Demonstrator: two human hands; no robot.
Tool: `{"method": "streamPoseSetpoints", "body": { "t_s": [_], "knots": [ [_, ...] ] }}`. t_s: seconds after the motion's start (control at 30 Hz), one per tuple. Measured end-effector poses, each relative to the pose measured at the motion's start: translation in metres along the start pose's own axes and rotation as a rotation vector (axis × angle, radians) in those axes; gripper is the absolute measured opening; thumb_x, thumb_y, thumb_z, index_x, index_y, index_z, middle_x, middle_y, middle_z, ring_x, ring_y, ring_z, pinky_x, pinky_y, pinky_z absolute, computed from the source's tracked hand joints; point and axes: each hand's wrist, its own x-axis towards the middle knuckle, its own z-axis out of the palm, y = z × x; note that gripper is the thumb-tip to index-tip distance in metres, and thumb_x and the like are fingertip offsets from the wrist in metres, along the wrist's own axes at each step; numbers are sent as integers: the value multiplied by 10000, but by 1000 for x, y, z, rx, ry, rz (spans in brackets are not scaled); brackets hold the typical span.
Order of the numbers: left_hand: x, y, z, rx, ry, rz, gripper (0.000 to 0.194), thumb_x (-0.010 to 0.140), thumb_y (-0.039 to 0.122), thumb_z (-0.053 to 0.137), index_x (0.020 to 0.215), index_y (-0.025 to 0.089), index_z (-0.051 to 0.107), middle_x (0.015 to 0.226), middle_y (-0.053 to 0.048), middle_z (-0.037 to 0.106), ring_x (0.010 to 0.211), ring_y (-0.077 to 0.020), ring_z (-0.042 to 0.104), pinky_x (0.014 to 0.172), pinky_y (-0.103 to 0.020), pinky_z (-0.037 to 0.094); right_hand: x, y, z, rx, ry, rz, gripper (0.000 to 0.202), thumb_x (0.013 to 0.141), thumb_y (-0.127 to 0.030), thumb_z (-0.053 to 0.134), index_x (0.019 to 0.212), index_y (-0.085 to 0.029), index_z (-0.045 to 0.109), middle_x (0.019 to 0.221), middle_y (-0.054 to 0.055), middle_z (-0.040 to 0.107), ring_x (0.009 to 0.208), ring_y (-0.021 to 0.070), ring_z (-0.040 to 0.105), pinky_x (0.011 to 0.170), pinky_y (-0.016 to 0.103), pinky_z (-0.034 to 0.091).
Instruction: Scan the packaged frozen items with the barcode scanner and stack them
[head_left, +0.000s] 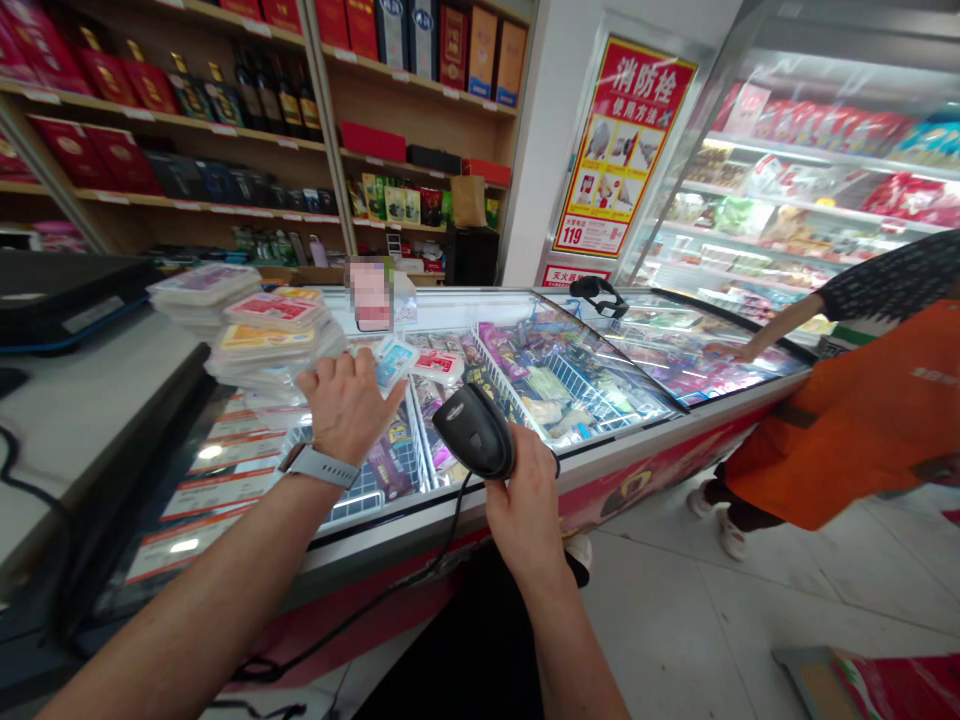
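My right hand [529,500] is wrapped around the handle of a black barcode scanner [476,430]. Its head points up and left, above the freezer's front edge, and a black cable hangs from it. My left hand [349,400], with a pale watch strap on the wrist, grips a flat plastic pack with a blue-and-white label [394,362] between thumb and fingers; part of the grip is hidden. Just right of it lies a red-labelled pack [439,364] on the freezer glass. Stacked clear plastic packs [266,335] with yellow and red labels stand left of my left hand.
A glass-topped chest freezer [630,440] holds wire baskets of bagged food. On its far edge lies a black strap-like object [598,296]. At right, a person in an orange apron [862,410] reaches over the glass. A black device [71,295] sits on the left counter.
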Motion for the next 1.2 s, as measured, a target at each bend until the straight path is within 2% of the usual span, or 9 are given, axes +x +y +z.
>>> {"method": "streamPoseSetpoints", "body": {
  "t_s": [0.17, 0.3, 0.43, 0.6, 0.73, 0.8, 0.97, 1.07, 1.2],
  "knots": [
    [-2, 4, -2, 107, -64, -15, 534, 893, 537, 464, 1104, 65, 598, 1027, -244, 655, 1051, -428, 515, 900, -531, 333, -2, 2, -3, 1, 11, -18, 395, 827, -63, 467, 1202, -171, 533, 1147, 112, 611, 1085, 283, 525, 979, 452, 406],
    [0, 7, 2, 104, -82, -22, 512, 875, 490, 493, 1070, 33, 616, 1042, -269, 648, 1071, -436, 506, 939, -562, 308, -2, 3, -5, 11, 19, -21, 390, 829, -64, 467, 1198, -169, 537, 1145, 115, 613, 1090, 285, 525, 977, 450, 407],
    [1, 8, 7, 146, -95, -2, 440, 877, 413, 494, 1040, 29, 635, 1035, -266, 651, 1049, -423, 512, 912, -557, 330, -2, 3, -6, 20, 17, -14, 377, 843, -71, 463, 1198, -174, 536, 1144, 114, 611, 1091, 287, 528, 981, 457, 406],
    [-3, 7, 8, 157, -98, 28, 408, 870, 398, 510, 1054, 58, 640, 1071, -248, 642, 1066, -416, 504, 875, -526, 360, -2, 4, -8, 34, 21, -12, 376, 846, -72, 471, 1202, -169, 538, 1182, 123, 609, 1132, 291, 522, 999, 465, 403],
    [-1, 11, 6, 67, -98, 101, 422, 881, 412, 517, 1109, 76, 632, 1104, -247, 638, 1101, -428, 502, 891, -539, 366, -1, 5, -9, 25, 25, -13, 375, 840, -69, 480, 1196, -169, 544, 1197, 124, 610, 1141, 285, 524, 1003, 460, 408],
    [6, 13, 6, 1, -126, 162, 435, 884, 405, 528, 1183, 100, 612, 1172, -240, 632, 1146, -429, 494, 922, -549, 367, -1, 5, -10, 19, 27, -14, 364, 848, -75, 480, 1192, -172, 545, 1198, 124, 611, 1140, 281, 530, 1002, 455, 413],
    [40, 21, 18, -98, -326, 333, 666, 841, 339, 608, 1450, 142, 423, 1457, -213, 502, 1341, -391, 392, 1009, -533, 385, -2, 7, -11, 1, 37, -9, 397, 829, -60, 476, 1201, -182, 541, 1189, 121, 615, 1134, 278, 541, 1000, 455, 419],
    [63, 26, 29, -104, -428, 391, 757, 783, 281, 665, 1483, 188, 394, 1502, -184, 480, 1373, -371, 382, 1031, -525, 390, -1, 9, -13, -4, 45, 8, 418, 810, -50, 481, 1203, -179, 536, 1166, 118, 615, 1128, 282, 537, 1003, 460, 416],
    [86, 33, 41, -94, -556, 425, 789, 721, 171, 674, 1470, 215, 430, 1497, -194, 499, 1361, -395, 407, 1015, -572, 390, 0, 14, -18, -19, 55, 28, 395, 814, -55, 473, 1183, -180, 540, 1130, 112, 615, 1093, 284, 537, 993, 466, 419]
  ]
}}
